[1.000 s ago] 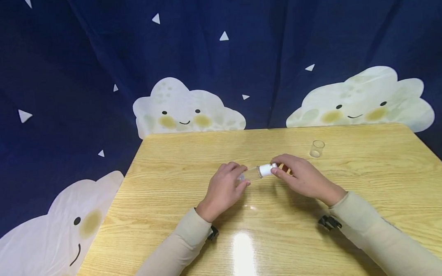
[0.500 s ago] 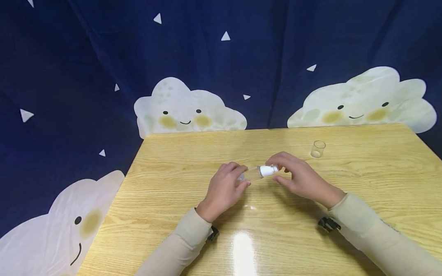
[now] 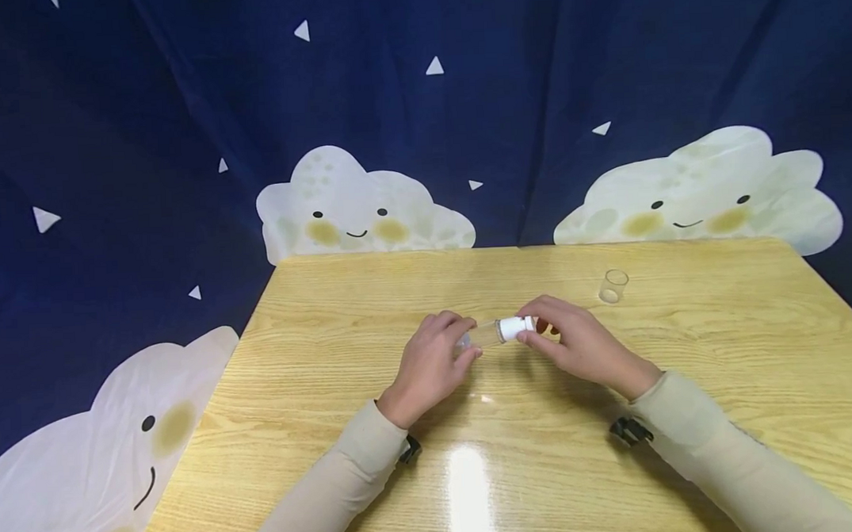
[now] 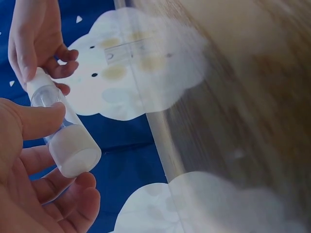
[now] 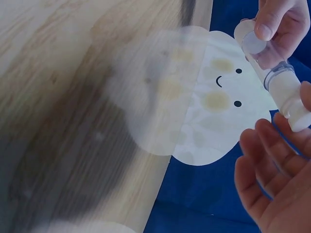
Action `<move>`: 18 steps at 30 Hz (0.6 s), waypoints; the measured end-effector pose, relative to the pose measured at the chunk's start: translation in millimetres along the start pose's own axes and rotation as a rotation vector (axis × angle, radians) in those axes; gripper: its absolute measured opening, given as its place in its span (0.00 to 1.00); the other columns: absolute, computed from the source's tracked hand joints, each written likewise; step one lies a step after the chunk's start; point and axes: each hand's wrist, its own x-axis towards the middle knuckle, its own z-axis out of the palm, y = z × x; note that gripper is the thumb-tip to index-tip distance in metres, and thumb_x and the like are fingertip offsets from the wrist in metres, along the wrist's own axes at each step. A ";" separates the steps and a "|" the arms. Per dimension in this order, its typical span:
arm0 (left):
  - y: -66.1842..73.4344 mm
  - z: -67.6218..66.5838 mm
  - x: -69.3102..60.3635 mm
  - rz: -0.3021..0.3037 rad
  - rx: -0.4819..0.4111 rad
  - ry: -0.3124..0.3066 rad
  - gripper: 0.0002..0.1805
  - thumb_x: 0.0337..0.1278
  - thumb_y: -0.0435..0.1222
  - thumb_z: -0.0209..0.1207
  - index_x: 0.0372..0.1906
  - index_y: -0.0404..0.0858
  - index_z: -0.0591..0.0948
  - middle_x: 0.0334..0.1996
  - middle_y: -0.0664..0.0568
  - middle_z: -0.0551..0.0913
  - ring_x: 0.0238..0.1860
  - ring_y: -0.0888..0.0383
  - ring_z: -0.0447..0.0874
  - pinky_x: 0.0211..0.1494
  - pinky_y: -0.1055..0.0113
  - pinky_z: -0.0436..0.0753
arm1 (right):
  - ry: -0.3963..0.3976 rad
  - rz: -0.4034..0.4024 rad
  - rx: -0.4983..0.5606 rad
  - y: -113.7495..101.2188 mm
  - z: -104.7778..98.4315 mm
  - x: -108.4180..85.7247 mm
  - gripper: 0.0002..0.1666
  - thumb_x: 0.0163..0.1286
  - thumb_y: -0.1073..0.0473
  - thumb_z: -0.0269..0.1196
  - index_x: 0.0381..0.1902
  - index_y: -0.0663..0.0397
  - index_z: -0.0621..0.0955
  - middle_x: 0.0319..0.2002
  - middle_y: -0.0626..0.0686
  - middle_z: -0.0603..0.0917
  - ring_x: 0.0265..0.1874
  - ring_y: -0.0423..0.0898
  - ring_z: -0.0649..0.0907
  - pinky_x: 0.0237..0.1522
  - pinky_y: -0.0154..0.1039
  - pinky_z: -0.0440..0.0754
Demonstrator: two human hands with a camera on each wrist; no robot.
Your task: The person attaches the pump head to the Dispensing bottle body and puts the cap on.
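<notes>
A clear pump bottle with a white top (image 3: 488, 335) lies nearly level above the wooden table, between both hands. My left hand (image 3: 430, 369) grips its base end, thumb on the near side and fingers on the far side. In the left wrist view the bottle's milky-white base (image 4: 75, 151) faces the camera. At the other end, my right hand (image 3: 588, 343) pinches the white pump top between thumb and forefinger. The right wrist view has the white top (image 5: 285, 92) by the right thumb, with the other fingers loosely bent below it.
A small clear cylindrical cap (image 3: 613, 287) stands on the wooden table (image 3: 328, 302), beyond the right hand. A dark blue curtain (image 3: 390, 101) with clouds and triangles hangs behind the table. Each wrist carries a black strap mount (image 3: 631, 430).
My right thumb and forefinger came apart from the white top half a second ago and have closed on it again. The left hand keeps its grip in place.
</notes>
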 end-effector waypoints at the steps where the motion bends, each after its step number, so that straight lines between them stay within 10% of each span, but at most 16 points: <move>1: 0.3 -0.3 0.0 -0.001 -0.001 0.000 0.20 0.58 0.43 0.68 0.54 0.41 0.84 0.46 0.51 0.84 0.44 0.54 0.80 0.43 0.65 0.82 | -0.002 0.015 -0.005 -0.1 0.7 0.4 0.08 0.69 0.55 0.66 0.44 0.47 0.82 0.41 0.45 0.85 0.33 0.38 0.79 0.34 0.37 0.81; 10: 1.7 -0.4 1.1 0.012 0.024 0.004 0.19 0.58 0.44 0.68 0.53 0.43 0.84 0.47 0.52 0.84 0.45 0.55 0.81 0.44 0.65 0.82 | 0.011 0.080 -0.045 -2.8 1.2 3.1 0.10 0.72 0.52 0.62 0.31 0.47 0.83 0.27 0.44 0.80 0.25 0.37 0.73 0.29 0.31 0.73; 18: 1.0 0.0 1.1 0.022 0.028 0.026 0.19 0.58 0.44 0.68 0.53 0.42 0.84 0.46 0.52 0.84 0.42 0.55 0.80 0.43 0.66 0.81 | -0.027 0.161 0.038 -1.6 1.0 0.6 0.20 0.78 0.51 0.53 0.59 0.56 0.77 0.46 0.54 0.86 0.35 0.43 0.81 0.36 0.36 0.78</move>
